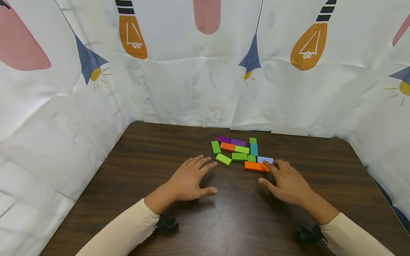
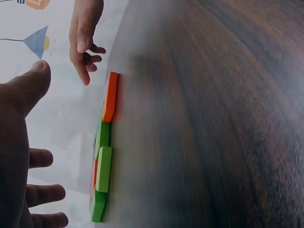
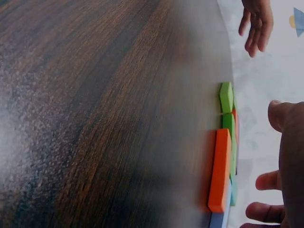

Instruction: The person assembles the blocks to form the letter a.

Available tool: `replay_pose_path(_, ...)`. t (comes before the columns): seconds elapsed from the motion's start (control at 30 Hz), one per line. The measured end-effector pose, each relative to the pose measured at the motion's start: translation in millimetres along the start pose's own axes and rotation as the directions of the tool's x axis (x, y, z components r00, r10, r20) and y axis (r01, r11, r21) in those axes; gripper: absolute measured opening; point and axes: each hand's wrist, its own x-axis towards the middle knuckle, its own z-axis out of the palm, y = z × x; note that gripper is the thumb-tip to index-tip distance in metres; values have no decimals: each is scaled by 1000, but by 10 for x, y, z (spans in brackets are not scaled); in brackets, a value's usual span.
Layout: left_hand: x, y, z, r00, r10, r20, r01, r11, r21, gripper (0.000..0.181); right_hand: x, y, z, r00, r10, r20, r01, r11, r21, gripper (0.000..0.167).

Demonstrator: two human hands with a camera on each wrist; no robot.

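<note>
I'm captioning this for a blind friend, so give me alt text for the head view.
A person's left hand and right hand hover apart over a brown table near colorful blocks lying in a loose cluster. A white sheet printed with lamps fills the background.

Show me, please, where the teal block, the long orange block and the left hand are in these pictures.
Teal block (image 1: 253, 149), head view: middle of its top face.
Long orange block (image 1: 256, 166), head view: its top face.
Left hand (image 1: 188, 180), head view: back of the hand.
</note>
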Motion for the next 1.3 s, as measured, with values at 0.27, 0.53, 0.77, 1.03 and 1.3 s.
replay_pose_path(0.27,18,52,24,1000,7,29,-7,1000,-12,91,45,-27,34,999,-33,25,34,999,-14,77)
replay_pose_path(0.53,34,78,50,999,20,47,-19,999,-26,91,81,-35,75,997,-42,60,44,999,-28,77)
replay_pose_path(0.77,51,106,47,999,32,39,-31,999,-32,86,104,-21,110,995,-29,91,32,999,-34,79)
replay_pose_path(1.03,88,144,61,998,42,53,-41,999,-16,84,103,-24,115,993,-34,111,37,999,-30,80)
replay_pose_path(1.3,154,182,94,996,58,69,-57,998,-16,79,65,-14,123,994,-58,94,59,998,-2,76)
